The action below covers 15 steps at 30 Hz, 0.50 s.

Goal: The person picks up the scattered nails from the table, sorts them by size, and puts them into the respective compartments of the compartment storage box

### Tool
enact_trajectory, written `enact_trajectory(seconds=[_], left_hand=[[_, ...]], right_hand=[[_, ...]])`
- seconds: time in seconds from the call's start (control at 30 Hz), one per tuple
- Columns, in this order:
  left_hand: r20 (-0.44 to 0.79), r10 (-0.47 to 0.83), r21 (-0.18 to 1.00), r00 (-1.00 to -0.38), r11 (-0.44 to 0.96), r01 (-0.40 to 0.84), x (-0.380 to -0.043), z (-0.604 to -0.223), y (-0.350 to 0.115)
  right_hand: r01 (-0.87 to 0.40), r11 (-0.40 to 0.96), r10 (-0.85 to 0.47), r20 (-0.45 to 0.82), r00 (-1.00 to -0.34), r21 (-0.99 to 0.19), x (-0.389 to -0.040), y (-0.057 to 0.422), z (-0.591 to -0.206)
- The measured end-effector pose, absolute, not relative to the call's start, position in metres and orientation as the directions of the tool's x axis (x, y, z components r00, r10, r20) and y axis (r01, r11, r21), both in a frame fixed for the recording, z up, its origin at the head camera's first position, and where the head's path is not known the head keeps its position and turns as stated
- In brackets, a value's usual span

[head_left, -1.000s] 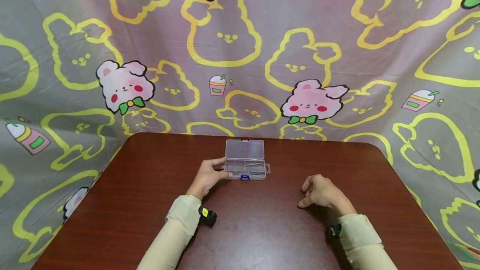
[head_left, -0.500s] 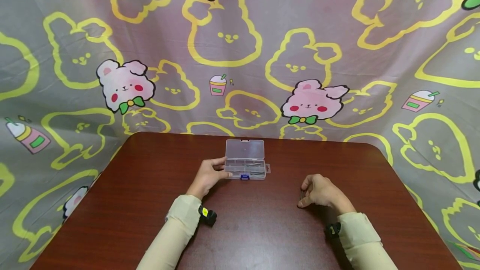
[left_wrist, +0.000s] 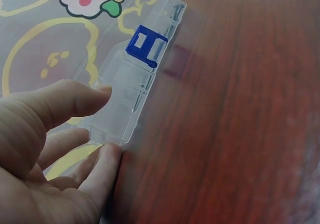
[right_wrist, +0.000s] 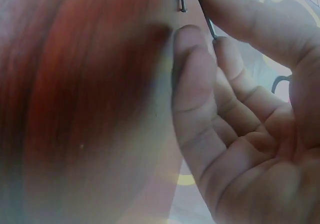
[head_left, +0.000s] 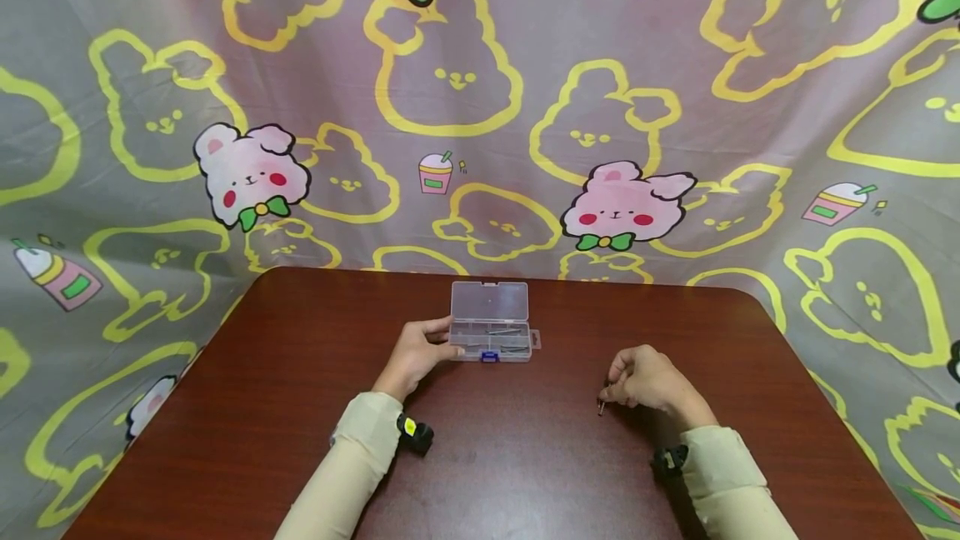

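A clear plastic compartment box [head_left: 491, 340] stands on the table with its lid [head_left: 490, 301] raised and a blue latch [head_left: 490, 356] in front. Several thin metal nails [head_left: 514, 348] lie in its compartments. My left hand [head_left: 415, 354] grips the box's left end, thumb at the front and fingers round the side. In the left wrist view, nails [left_wrist: 138, 99] show through the front wall. To the right of the box, my right hand [head_left: 645, 379] pinches thin nails [head_left: 602, 407] low over the table. Two nails [right_wrist: 182, 1] show at the fingertips in the right wrist view.
The brown wooden table [head_left: 495, 457] has rounded far corners. A hang tab [head_left: 536, 339] juts from the box's right end. Behind the table hangs a grey cloth [head_left: 480, 107] with cartoon prints. Each wrist wears a black camera [head_left: 416, 434].
My right fingers have shifted on the nails, whose ends now stick out below the fingertips. The left hand and the box have stayed in place.
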<state>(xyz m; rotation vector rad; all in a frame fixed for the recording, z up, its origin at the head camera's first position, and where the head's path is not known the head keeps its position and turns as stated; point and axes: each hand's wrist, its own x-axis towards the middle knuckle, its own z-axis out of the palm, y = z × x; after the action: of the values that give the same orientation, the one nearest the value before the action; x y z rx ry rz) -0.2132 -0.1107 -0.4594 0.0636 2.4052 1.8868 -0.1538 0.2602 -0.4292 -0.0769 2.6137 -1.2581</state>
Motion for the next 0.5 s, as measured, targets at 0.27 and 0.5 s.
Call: enact_trajectory(seconds=[0.27,0.5], left_hand=[[-0.020,0.096,0.972,-0.995,0.236,0.003,-0.2139,-0.4610,-0.1107],[-0.024,0.099,0.971,-0.995,0.240,0.000,-0.2147,-0.4622,-0.1114]], right_hand=[[0.087,0.513,-0.187,-0.210,-0.960,-0.854,-0.1562,0.2647,-0.4279],[0.103,0.467,-0.227,-0.232,-0.946,-0.878,-0.1580,0.2701,-0.4307]])
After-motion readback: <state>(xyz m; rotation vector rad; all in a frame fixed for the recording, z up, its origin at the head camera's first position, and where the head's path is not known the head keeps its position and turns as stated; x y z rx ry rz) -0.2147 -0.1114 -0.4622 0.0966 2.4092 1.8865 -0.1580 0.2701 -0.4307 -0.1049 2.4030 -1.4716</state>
